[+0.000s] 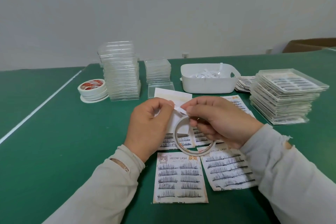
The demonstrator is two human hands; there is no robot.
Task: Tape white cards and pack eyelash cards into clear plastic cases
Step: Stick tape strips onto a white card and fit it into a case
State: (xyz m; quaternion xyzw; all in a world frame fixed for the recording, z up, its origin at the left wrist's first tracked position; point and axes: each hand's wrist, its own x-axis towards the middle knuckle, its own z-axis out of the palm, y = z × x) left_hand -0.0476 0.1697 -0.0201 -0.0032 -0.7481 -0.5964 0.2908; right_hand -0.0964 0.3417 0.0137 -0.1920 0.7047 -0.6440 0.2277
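My left hand [148,125] holds a small white card [177,119] above the table and pinches a strip of tape at its top edge. My right hand [216,120] pinches the same tape end [180,110] and carries a thin tape roll [192,140] that hangs below its fingers. Several eyelash cards lie flat under the hands, one marked MEOW LASH [180,178] and another [230,168] to its right. A tall stack of empty clear plastic cases [121,72] stands at the back left, with a lower stack [157,70] beside it.
A pile of white tape rolls [92,89] sits left of the case stacks. A white bin [209,78] with paper scraps stands behind the hands. Packed cases [283,96] are stacked at the right. A single clear case [161,88] lies behind a blank card [172,94].
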